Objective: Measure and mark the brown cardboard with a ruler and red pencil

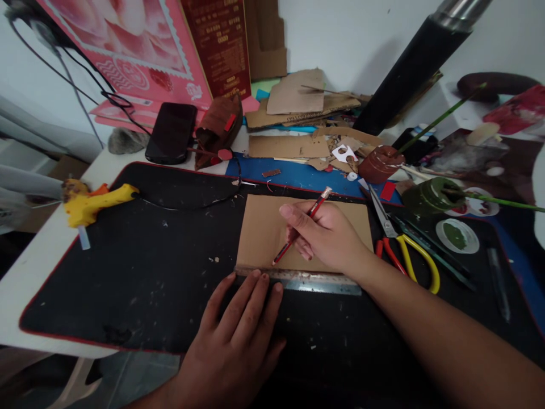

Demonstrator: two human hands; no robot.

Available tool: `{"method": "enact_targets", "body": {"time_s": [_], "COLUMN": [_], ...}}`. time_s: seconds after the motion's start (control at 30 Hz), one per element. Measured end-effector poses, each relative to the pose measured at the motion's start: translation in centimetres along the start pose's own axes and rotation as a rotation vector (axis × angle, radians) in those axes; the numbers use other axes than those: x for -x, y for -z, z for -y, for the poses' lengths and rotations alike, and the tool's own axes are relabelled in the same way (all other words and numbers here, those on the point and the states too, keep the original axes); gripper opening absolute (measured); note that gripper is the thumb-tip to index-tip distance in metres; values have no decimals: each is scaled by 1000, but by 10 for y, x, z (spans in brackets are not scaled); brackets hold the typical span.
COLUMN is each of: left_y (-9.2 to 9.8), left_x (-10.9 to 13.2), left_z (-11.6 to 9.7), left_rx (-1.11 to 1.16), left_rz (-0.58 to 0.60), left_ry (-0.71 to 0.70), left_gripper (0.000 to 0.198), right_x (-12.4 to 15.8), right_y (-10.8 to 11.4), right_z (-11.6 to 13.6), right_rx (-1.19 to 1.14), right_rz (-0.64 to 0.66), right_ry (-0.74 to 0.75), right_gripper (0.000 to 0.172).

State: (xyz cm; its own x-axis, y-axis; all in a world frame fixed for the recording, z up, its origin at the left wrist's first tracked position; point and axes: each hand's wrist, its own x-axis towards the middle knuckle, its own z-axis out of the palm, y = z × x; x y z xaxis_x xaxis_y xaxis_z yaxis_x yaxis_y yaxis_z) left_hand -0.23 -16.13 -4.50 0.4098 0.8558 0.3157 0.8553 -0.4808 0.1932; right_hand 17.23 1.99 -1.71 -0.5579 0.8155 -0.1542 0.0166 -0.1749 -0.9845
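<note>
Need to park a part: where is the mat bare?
Bare but for specks: the mat between yellow tool and left hand, left of the cardboard. Crowded: right of the cardboard, with scissors, pens and a dish.

Head view, forward-down, close over black mat [128, 267]

A white table [28, 267] carries a red-edged black mat [170, 255] across the frame's centre and a dark phone [172, 130] at upper left. On the mat lie a cardboard sheet [259, 230] with a ruler [319, 284] along its lower edge, centre, and scissors [388, 228] and a dish [472, 241] at right. A yellow glue gun [102, 203] straddles the mat's left edge.
</note>
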Motion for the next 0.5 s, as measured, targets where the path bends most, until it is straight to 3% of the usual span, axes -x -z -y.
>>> {"method": "enact_targets", "body": {"time_s": [0.2,0.5], "left_y": [0,-1], "left_x": [-1,-2], "left_z": [0,0], "left_rx": [-7,-25], "left_rz": [-16,-34], "left_ry": [0,-11], "left_gripper": [55,55], "right_x": [-5,-4], "right_y": [0,2], "right_z": [5,4], "right_rx": [-157,-141], "right_rz": [-119,-99], "right_ry": [7,-8], "right_gripper": [60,59]}}
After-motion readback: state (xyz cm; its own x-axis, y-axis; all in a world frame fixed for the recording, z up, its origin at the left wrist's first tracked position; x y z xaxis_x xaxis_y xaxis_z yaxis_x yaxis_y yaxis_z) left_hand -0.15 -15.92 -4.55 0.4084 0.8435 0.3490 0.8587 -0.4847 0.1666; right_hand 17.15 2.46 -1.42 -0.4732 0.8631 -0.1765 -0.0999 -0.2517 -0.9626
